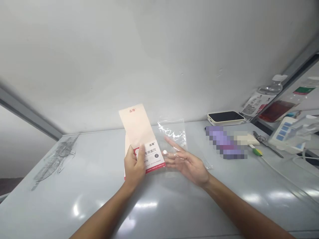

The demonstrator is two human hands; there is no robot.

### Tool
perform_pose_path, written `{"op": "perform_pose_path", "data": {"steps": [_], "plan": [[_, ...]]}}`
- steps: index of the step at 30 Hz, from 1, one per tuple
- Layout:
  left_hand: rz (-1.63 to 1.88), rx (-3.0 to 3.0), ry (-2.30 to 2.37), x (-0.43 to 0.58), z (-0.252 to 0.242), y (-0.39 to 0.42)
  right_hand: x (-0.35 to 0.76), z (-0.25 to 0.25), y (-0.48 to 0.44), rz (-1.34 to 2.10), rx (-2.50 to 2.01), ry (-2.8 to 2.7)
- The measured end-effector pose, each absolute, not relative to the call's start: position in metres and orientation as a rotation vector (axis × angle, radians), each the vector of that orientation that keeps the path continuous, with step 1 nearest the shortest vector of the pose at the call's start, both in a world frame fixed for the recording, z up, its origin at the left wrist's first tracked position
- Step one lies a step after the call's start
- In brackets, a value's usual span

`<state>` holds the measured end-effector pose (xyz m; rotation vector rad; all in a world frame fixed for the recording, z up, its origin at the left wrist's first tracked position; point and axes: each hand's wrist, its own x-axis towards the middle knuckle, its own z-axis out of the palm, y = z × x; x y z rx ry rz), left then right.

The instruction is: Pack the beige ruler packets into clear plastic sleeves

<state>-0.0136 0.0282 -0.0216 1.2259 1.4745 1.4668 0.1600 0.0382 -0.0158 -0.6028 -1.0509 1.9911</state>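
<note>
My left hand [135, 165] grips the lower left part of a paper envelope [139, 127], thumb on its front. The envelope has a long cream flap standing up and a white front with a red lower edge, black Chinese print and a dark round mark reading 20. Beside it is a clear plastic bag [178, 127] with a small white round button. My right hand [190, 166] has its fingers stretched apart at the bag, seen partly through the film. Its lower fingertips reach the envelope's right edge. Whether anything is inside the envelope cannot be seen.
To the right are a phone [225, 117], a blurred purple object [224, 142], a white charger [249, 139] with a cable, metal scissors [269, 144] and plastic bottles [264, 96]. A dark drawing [56, 159] marks the grey tabletop at left. A pale wall stands behind.
</note>
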Motion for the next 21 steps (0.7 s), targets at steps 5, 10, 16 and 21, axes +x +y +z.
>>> {"op": "perform_pose_path", "data": {"steps": [5, 10, 16, 21], "plan": [[1.302, 1.292, 1.417, -0.0112, -0.0255, 0.0256, 0.1594, -0.0159, 0.0385, 1.917, -0.636, -1.034], [1.227, 1.29, 1.354, -0.011, -0.0285, 0.0237, 0.162, -0.0164, 0.0423, 1.853, -0.575, -0.983], [1.202, 1.318, 1.295, -0.0121, -0.0298, 0.0249, 0.1624, -0.0166, 0.0462, 1.91, -0.505, -0.856], [1.183, 1.36, 1.33, -0.012, -0.0284, 0.0251, 0.1626, -0.0174, 0.0467, 1.914, -0.55, -0.825]]}}
